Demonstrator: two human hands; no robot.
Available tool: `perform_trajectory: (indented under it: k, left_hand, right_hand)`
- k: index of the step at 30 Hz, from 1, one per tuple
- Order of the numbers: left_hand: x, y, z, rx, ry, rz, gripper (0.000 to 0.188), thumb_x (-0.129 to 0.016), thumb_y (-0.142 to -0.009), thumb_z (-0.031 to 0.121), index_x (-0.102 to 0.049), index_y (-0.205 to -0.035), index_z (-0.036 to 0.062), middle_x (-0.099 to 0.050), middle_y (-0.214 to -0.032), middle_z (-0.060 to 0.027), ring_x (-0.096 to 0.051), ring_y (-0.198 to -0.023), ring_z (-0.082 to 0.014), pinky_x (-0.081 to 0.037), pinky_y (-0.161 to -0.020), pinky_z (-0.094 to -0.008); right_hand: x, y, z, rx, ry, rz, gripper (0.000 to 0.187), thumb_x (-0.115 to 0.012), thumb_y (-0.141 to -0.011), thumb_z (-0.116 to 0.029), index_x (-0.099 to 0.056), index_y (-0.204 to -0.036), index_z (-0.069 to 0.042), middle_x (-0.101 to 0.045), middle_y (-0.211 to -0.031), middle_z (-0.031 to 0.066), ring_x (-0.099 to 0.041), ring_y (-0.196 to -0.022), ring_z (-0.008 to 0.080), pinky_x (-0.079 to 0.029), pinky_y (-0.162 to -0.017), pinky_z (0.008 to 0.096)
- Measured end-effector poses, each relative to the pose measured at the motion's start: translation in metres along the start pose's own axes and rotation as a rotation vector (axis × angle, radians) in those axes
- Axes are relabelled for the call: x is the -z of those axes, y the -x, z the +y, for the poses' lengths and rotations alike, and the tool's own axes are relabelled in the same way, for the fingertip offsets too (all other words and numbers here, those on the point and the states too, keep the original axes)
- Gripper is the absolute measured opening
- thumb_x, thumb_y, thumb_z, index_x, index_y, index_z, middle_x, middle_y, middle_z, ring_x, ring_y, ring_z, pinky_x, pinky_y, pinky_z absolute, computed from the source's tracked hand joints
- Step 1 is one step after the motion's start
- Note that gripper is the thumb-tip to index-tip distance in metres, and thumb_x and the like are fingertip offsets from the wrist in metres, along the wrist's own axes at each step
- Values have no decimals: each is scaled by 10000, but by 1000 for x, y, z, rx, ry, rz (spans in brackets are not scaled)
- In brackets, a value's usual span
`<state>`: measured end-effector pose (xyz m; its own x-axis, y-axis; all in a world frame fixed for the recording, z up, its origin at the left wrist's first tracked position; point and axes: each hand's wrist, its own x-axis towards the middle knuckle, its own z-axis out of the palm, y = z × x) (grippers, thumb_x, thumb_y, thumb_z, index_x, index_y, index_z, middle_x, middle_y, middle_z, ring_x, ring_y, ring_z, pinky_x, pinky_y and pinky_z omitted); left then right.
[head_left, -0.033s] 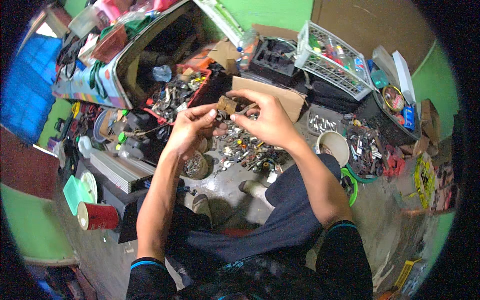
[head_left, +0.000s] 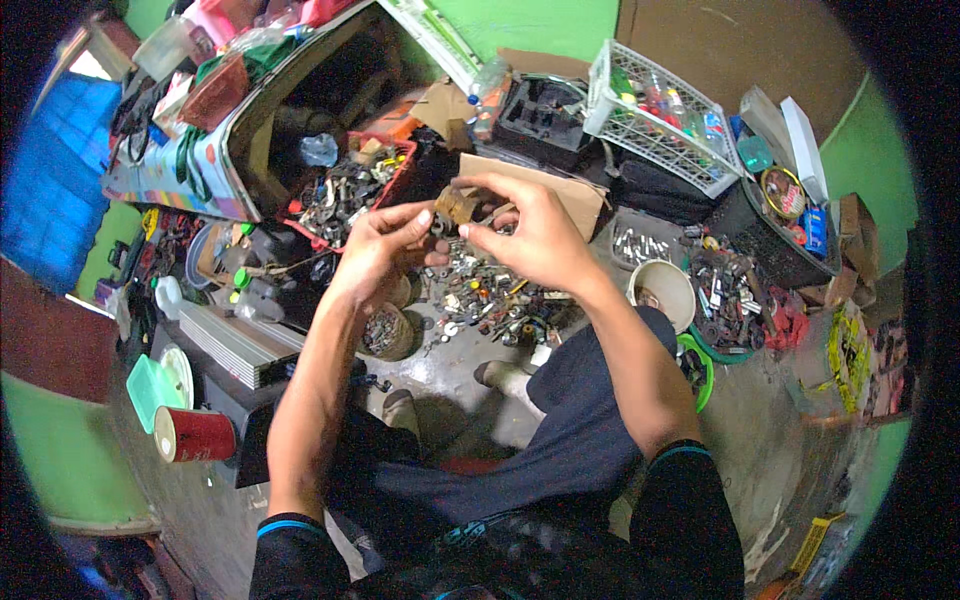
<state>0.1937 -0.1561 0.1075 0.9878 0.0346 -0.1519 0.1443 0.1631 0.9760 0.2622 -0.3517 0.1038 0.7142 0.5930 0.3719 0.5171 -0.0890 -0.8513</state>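
Note:
A small brown, worn-looking block-shaped part [head_left: 456, 206] is up in front of me, above the floor. My right hand [head_left: 535, 228] grips it from the right, index finger along its top and thumb below. From the other side my left hand [head_left: 378, 250] pinches its lower left end, where a small dark round piece shows; whether that piece belongs to the block I cannot tell. Under both hands a pile of small mixed metal and plastic parts [head_left: 500, 305] is spread over the floor.
A red crate [head_left: 405, 170] full of parts stands far left of the pile. A round tub [head_left: 388, 335] sits by my left forearm, and a white bucket [head_left: 664, 292] by my right knee. A cardboard flap [head_left: 565, 190] rises behind my right hand. A white basket [head_left: 660, 120] holds bottles.
The brown part has tilted slightly between my fingers, and my left thumb has lifted a little. The whole view has shifted slightly.

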Motion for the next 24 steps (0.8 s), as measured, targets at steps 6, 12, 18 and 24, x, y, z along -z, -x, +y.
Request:
perform_trajectory:
  k: [6, 12, 18, 24]
  left_hand:
    - [-45, -32, 30, 3, -209, -74, 257, -604, -925, 244, -632, -1008, 2, -639, -763, -28, -588, -613, -112, -475, -589, -236]
    - [-32, -65, 23, 3, -107, -197, 253, -607, -923, 239, -655, -991, 0, -659, -790, -41, -605, -631, -109, -503, -587, -246]
    - [18, -125, -23, 20, -126, -144, 248, -646, -897, 199, -661, -999, -27, -683, -851, -94, -625, -654, -136, -521, -599, -262]
    - [100, -182, -181, 3, -5, 244, 262, -613, -903, 160, -630, -1071, -40, -677, -921, -111, -642, -771, -160, -545, -693, -301]
  right_hand:
    - [51, 1, -5, 50, 137, 12, 472, -766, -739, -124, -610, -1178, -44, -662, -995, 61, -605, -808, 93, -518, -675, 270]
    - [44, -16, 8, 278, 405, 174, 427, -784, -678, -150, -645, -1055, -3, -651, -992, 137, -652, -895, 254, -517, -760, 320]
    - [45, -28, 36, -2, 685, -96, 383, -782, -662, -225, -651, -935, 9, -634, -934, 182, -626, -824, 332, -497, -722, 366]
    - [43, -30, 176, -322, 766, -342, 356, -780, -667, -237, -661, -902, 1, -654, -866, 192, -641, -827, 323, -491, -732, 394]
